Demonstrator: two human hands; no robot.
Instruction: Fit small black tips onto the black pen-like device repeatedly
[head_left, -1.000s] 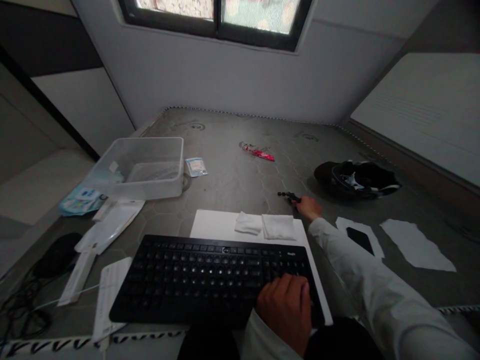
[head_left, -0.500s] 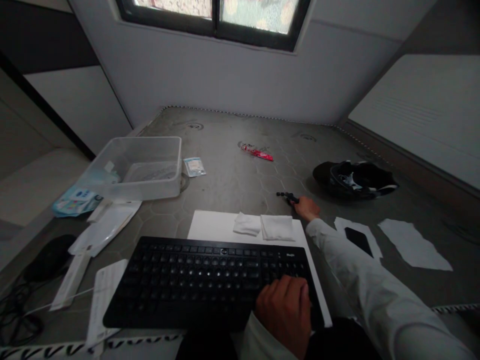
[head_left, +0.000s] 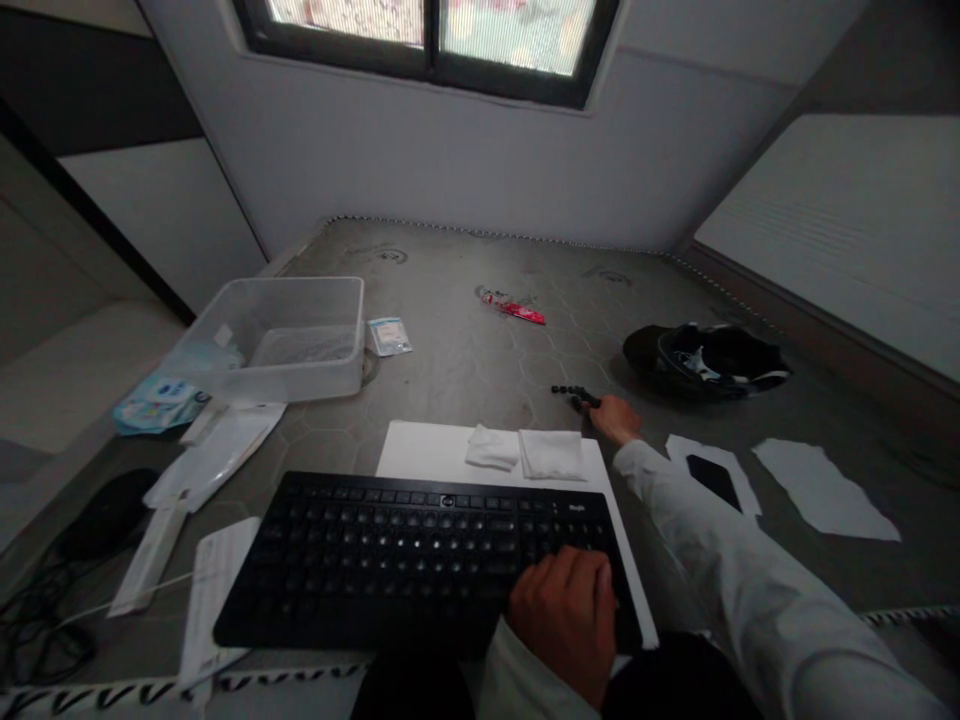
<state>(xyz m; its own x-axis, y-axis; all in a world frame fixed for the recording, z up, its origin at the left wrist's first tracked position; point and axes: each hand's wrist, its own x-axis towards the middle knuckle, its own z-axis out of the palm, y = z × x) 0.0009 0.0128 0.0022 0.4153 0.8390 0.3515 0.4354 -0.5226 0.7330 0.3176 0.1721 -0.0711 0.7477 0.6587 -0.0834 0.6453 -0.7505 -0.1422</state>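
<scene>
A black keyboard (head_left: 375,560) lies across a white board (head_left: 442,440). Over its number pad, at the right end, rests my left hand (head_left: 566,620), knuckles up and fingers curled under; what they hold, if anything, is hidden. Beyond the board my right arm reaches out to a short row of small black pieces (head_left: 564,389) that look like keycaps. The fingers of my right hand (head_left: 618,420) are closed at the row's near right end, round a dark piece too small to make out well. Two folded white cloths (head_left: 553,456) lie on the board behind the keyboard.
A clear plastic bin (head_left: 300,380) stands at left beside blue packets (head_left: 161,400), a mouse (head_left: 109,515) and cables. A small sachet (head_left: 390,337) and a red wrapper (head_left: 514,308) lie farther back. At right are a black cap (head_left: 705,360), a phone (head_left: 714,482) and white paper (head_left: 825,488).
My right hand has shifted very slightly at the row, and the small black pieces show more plainly as separate blocks. My left hand stays over the number pad. The view has moved a little.
</scene>
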